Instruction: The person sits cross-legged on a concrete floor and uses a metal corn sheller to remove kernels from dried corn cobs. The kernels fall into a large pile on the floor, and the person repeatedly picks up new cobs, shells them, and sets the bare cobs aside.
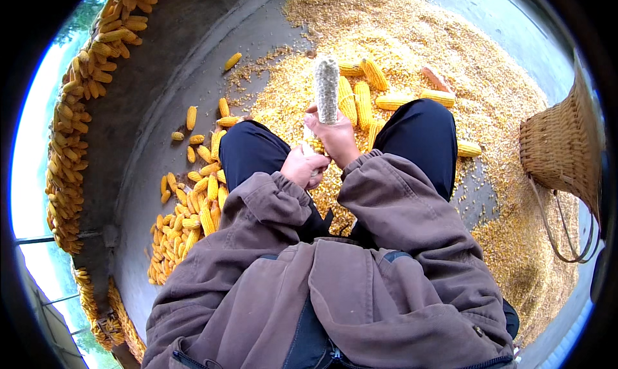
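My right hand (338,136) is wrapped around the lower end of a bare whitish corn cob (327,89), which points away from me between my knees. Just below and to the left, my left hand (300,167) grips a second cob (309,144). That one is pale where it is stripped, with some yellow kernels left on one side, and fingers hide much of it. The two cobs meet or nearly meet at my right hand; I cannot tell which. Beyond my hands, several full ears of corn (363,103) lie on a wide bed of loose kernels (400,31).
A heap of corn ears (193,214) lies by my left leg. On the right stands a woven basket (555,132) with a looped strap (560,238). A reddish cob (436,79) rests on the kernels. Bundled ears (67,161) line the far left edge.
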### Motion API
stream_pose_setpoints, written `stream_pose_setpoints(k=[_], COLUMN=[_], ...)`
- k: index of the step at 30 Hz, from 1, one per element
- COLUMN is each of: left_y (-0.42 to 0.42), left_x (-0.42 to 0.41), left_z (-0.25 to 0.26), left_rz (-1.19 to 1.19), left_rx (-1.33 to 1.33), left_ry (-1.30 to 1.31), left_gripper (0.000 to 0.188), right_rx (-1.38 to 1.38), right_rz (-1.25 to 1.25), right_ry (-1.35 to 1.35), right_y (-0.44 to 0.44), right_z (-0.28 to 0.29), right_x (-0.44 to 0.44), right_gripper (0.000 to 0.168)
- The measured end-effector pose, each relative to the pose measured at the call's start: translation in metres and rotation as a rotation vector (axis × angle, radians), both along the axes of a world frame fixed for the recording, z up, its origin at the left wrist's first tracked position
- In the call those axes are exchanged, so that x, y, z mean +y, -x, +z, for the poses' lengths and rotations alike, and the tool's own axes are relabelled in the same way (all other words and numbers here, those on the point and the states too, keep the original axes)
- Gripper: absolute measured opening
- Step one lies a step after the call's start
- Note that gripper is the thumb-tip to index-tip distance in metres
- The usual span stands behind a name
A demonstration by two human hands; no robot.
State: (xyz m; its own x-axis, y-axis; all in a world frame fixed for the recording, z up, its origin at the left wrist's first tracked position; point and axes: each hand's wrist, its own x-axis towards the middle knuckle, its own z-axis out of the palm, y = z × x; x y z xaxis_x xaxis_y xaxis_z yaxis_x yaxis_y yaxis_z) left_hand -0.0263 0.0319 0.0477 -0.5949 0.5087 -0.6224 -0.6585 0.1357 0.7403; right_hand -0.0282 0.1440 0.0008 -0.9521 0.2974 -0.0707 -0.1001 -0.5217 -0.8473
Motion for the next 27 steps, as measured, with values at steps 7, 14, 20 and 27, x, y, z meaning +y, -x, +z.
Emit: stream_pose_setpoints(k=[7, 14, 20, 27], left_y=[0.001, 0.004, -0.001, -0.001], left_x=[0.002, -0.004, -0.015, -0.028], left_z=[-0.016, 0.017, 0.012, 0.007], left_rz=[-0.254, -0.135, -0.099, -0.126], left_rx=[0.916, -0.070, -0.382, -0.358], left_ry=[0.986, -0.185, -0.807, -0.780], left_gripper=[0.038, 0.017, 0.031, 0.032], right_rx=[0.011, -0.009, -0.093, -0.076], right_rz=[0.180, -0.152, -0.200, 0.145], right_ry=[0.135, 0.031, 0.135, 0.337], right_y=[-0.007, -0.001, 0.004, -0.002], right_z=[0.015, 0.010, 0.006, 0.019], right_x=[0.010, -0.005, 0.022, 0.033], right_gripper=[0.043, 0.022, 0.039, 0.037])
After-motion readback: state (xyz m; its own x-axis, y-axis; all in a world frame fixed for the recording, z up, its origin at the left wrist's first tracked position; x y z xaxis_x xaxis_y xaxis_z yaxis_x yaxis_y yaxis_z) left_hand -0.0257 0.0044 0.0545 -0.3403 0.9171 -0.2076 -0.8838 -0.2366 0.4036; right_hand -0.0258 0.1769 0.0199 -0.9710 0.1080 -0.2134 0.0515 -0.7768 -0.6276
